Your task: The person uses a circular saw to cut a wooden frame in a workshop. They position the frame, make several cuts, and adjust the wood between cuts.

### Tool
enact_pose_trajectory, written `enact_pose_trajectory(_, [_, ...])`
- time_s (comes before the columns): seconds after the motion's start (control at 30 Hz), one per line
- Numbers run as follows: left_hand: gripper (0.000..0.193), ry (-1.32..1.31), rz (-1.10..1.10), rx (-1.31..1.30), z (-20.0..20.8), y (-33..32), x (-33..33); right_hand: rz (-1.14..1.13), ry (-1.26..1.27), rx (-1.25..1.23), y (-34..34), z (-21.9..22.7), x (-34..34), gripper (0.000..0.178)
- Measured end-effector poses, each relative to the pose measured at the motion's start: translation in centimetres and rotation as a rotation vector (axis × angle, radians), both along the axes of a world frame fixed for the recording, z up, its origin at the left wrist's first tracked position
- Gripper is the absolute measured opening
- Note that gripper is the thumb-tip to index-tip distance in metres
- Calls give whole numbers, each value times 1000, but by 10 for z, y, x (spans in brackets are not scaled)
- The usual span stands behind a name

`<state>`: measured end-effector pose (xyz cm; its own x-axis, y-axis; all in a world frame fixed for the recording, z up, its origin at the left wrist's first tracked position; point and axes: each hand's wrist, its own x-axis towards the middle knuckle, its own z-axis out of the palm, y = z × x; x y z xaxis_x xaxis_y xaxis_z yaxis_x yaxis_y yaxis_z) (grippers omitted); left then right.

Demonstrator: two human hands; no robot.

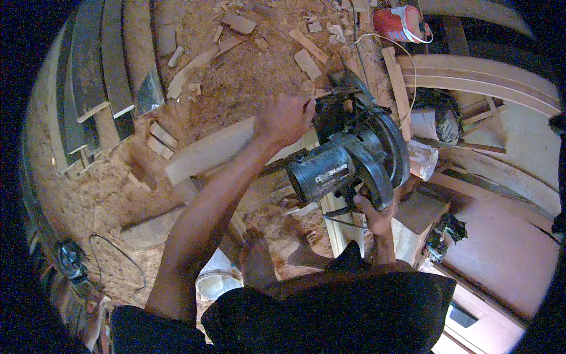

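Note:
A dark miter saw [354, 156] with a round motor housing and a curved blade guard fills the middle of the head view. My right hand [377, 215] is wrapped around its handle, on the side nearest me. Farther off and to the left, my left hand [283, 121] is closed at the far edge of a pale wooden board [209, 150], close beside the saw. Its fingertips are partly hidden, and blur softens them. The board runs leftward from the saw. The blade's edge cannot be seen.
Sawdust and wood offcuts [239, 23] litter the floor. Long planks [112, 59] lie at the far left, with a power tool [71, 259] and its cord below. A red bucket [398, 23] stands at the back. A white bucket [219, 285] sits near my bare feet [256, 253]. Boards [477, 76] fill the right.

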<state>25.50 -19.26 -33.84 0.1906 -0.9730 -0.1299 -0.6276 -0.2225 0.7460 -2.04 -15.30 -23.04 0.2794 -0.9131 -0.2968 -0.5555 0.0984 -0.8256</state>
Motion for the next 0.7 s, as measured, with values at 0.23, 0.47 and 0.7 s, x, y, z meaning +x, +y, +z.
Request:
enact_pose_trajectory(0.23, [33,-43,-27,12,-1,2,0,31,4,-69,0,-3,-1,44])
enact_pose_trajectory(0.47, [32,-67,-32,-71,-12,2,-3,-81,60,119,5,0,-7,44])
enact_pose_trajectory(0.7, [30,-41,-80,73,-9,0,-3,37,-5,-135,2,-6,-5,51])
